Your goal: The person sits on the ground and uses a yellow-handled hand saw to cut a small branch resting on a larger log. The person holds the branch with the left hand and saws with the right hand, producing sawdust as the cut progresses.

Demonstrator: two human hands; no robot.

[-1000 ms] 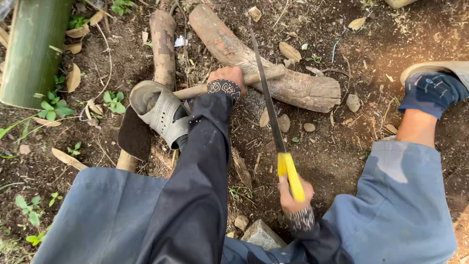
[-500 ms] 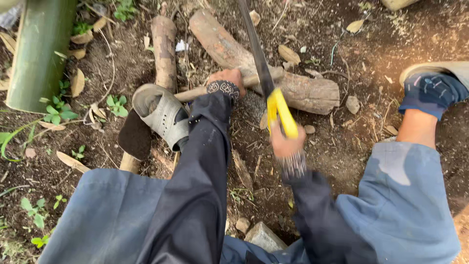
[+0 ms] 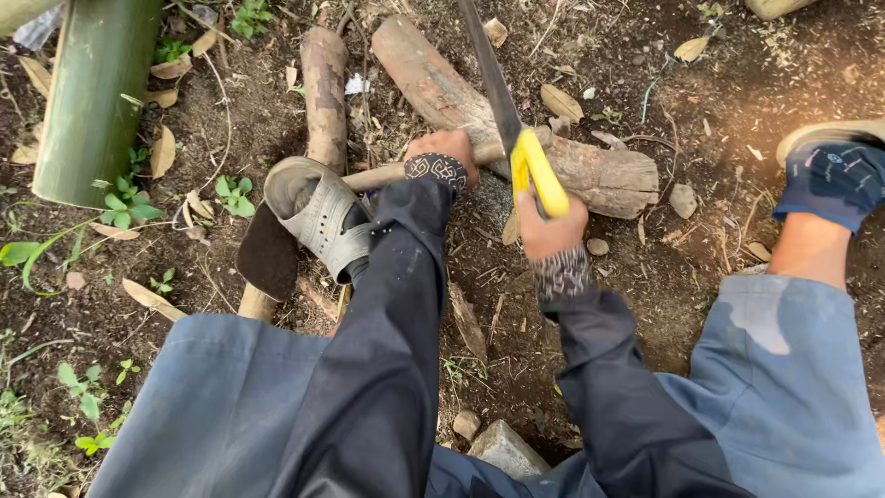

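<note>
My right hand (image 3: 551,229) grips the yellow handle of a hand saw (image 3: 537,171); its dark blade (image 3: 486,69) runs up and away over a thick log (image 3: 516,124). My left hand (image 3: 448,148) holds a thin pale stick (image 3: 378,173) down where it lies across the thick log. The blade crosses the stick just right of my left hand. My left foot in a grey sandal (image 3: 318,219) rests on the stick's near end, beside a second log (image 3: 324,97).
A thick green bamboo stem (image 3: 97,97) lies at the upper left. My right foot in a blue sock (image 3: 834,175) stands on bare soil at the right. Dry leaves, small stones and weeds are scattered about. A grey stone (image 3: 505,449) sits between my knees.
My right hand has pushed the saw forward, from near my knees up to the log. My left hand and left foot have stayed in place on the stick.
</note>
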